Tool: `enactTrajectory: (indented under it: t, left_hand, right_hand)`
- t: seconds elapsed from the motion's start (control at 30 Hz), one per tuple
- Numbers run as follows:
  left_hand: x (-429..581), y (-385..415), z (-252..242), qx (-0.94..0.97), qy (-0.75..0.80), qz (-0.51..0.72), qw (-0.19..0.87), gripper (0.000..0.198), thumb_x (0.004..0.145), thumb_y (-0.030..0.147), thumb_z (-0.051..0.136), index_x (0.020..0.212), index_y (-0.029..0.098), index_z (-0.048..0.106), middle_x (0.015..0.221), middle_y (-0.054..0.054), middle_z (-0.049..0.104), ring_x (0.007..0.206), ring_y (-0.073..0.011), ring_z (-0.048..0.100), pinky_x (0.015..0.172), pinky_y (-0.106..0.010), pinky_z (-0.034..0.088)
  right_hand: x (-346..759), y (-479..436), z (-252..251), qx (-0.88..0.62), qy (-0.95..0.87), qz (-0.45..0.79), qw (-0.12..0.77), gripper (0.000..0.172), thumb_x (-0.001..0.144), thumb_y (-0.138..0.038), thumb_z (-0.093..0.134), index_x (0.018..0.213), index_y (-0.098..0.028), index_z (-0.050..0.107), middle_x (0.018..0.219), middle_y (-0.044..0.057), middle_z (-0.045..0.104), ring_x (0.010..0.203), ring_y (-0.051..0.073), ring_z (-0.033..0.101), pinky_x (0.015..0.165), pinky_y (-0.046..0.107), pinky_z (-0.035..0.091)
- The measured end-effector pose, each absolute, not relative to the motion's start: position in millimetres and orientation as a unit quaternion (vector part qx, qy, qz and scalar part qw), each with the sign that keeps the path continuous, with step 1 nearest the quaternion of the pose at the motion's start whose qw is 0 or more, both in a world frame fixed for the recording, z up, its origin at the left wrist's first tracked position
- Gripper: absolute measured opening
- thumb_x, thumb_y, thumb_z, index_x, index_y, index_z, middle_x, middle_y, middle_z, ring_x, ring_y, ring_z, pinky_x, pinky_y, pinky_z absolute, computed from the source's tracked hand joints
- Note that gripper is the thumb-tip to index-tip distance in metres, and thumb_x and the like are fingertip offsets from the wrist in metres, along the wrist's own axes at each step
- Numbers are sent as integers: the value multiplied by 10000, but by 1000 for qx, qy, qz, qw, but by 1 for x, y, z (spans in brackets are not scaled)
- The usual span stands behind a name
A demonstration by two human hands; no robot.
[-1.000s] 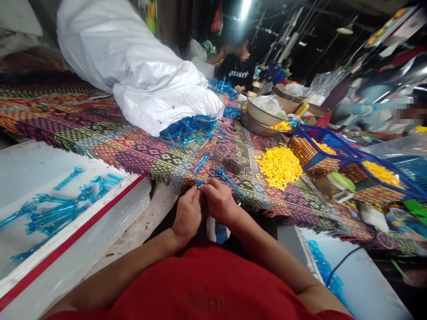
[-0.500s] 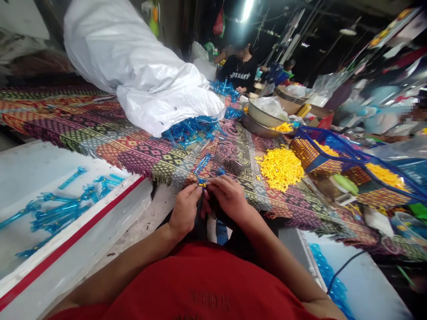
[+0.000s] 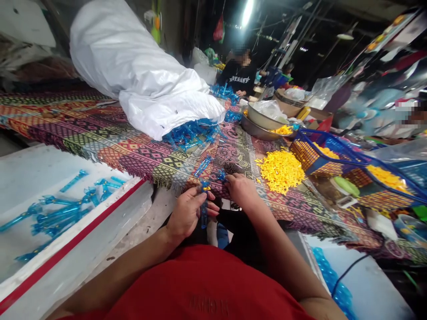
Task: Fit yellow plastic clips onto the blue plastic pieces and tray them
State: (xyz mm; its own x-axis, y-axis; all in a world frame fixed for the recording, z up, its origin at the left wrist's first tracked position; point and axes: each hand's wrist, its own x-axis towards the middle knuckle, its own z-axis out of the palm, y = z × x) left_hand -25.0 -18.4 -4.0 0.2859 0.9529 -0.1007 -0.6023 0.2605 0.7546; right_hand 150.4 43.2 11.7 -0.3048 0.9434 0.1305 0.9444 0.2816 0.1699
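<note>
My left hand (image 3: 187, 211) is closed around a clear blue plastic stick (image 3: 204, 211), which points down and carries a small yellow piece (image 3: 207, 188) near its top. Thumb and index finger pinch it, while the other fingers curl behind. At the table edge, my right hand (image 3: 243, 190) has its fingers bent together beside a small blue plastic piece (image 3: 220, 175). Its fingertips seem to meet that piece, but what lies between them is hidden. Another blue stick (image 3: 203, 166) lies on the patterned cloth just beyond my left hand.
A white sack (image 3: 156, 89) spills blue plastic parts (image 3: 195, 133) on the cloth. To the right are a yellow heap (image 3: 280, 172), metal bowls (image 3: 260, 126) and blue baskets (image 3: 328, 153). A white foam box (image 3: 110, 218) holds blue sticks at left. A person (image 3: 237, 73) sits opposite.
My hands, together at the blue stick before, are now apart. The right hand has moved off to the right, beside the small blue piece. The stick shows more fully in my left hand.
</note>
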Motion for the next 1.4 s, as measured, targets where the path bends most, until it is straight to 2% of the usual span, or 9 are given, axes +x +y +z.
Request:
enactTrajectory:
  t: [0.1, 0.2, 0.33, 0.47, 0.6, 0.73, 0.87, 1.2, 1.4]
  left_hand:
    - [-25, -18, -5, 298, 285, 521, 747, 146, 801, 250, 545, 855, 114, 542, 834, -38, 570, 617, -158, 637, 570, -325, 546]
    - [-23, -18, -8, 314, 294, 508, 746, 171, 815, 281, 522, 803, 111, 536, 762, -33, 567, 587, -166, 634, 515, -310, 533]
    - [-15, -19, -12, 349, 317, 482, 739, 221, 834, 322, 477, 762, 118, 520, 714, -34, 574, 483, -141, 600, 371, -232, 448]
    - [-8, -22, -9, 381, 346, 459, 724, 220, 832, 333, 467, 753, 131, 502, 719, -31, 582, 420, -107, 560, 305, -186, 359]
    - [-7, -26, -6, 422, 373, 450, 693, 220, 844, 348, 446, 754, 151, 486, 683, 1, 556, 405, -93, 544, 297, -175, 341]
    - [-7, -29, -7, 481, 407, 446, 636, 228, 864, 358, 415, 754, 166, 473, 633, 24, 529, 410, -87, 529, 311, -173, 357]
    - [-4, -30, -4, 522, 434, 435, 592, 220, 865, 370, 412, 781, 175, 471, 656, 24, 539, 434, -86, 531, 321, -170, 361]
    - [-3, -33, -1, 556, 422, 432, 572, 227, 862, 389, 427, 791, 182, 488, 573, 33, 526, 389, -86, 483, 353, -187, 344]
    - [-9, -31, -4, 629, 410, 439, 493, 198, 847, 322, 460, 732, 181, 539, 595, 2, 535, 452, -92, 470, 456, -210, 361]
  right_hand:
    - [172, 44, 12, -594, -797, -83, 71, 250, 891, -295, 447, 1039, -193, 621, 967, 75, 641, 878, 196, 579, 714, 265, 402]
    - [209, 42, 13, -637, -753, -80, 142, 265, 900, -293, 425, 967, -174, 653, 953, 74, 651, 841, 175, 589, 718, 254, 411]
    - [247, 35, 10, -678, -720, -96, 112, 255, 875, -283, 453, 829, -178, 681, 814, 68, 654, 747, 177, 583, 643, 264, 397]
    - [248, 34, -2, -644, -757, -85, 74, 260, 875, -294, 457, 777, -190, 674, 814, 68, 629, 760, 171, 562, 656, 258, 398]
    - [240, 35, -10, -617, -777, -78, 96, 285, 880, -242, 447, 665, -173, 622, 760, 79, 600, 780, 189, 540, 709, 279, 407]
    - [219, 15, 3, -575, -776, 5, 260, 181, 880, -249, 466, 778, -168, 591, 730, 51, 595, 696, 165, 545, 661, 273, 426]
    - [183, -12, 21, -463, -811, 132, 332, 135, 886, -249, 477, 837, -186, 586, 712, 14, 603, 649, 125, 551, 609, 233, 427]
    - [164, -16, 24, -420, -841, 128, 317, 185, 891, -249, 457, 777, -186, 589, 739, 29, 621, 686, 128, 560, 634, 240, 430]
    - [163, -17, 25, -441, -787, 270, 336, 193, 847, -285, 524, 694, -178, 577, 602, -20, 556, 512, 89, 518, 495, 198, 400]
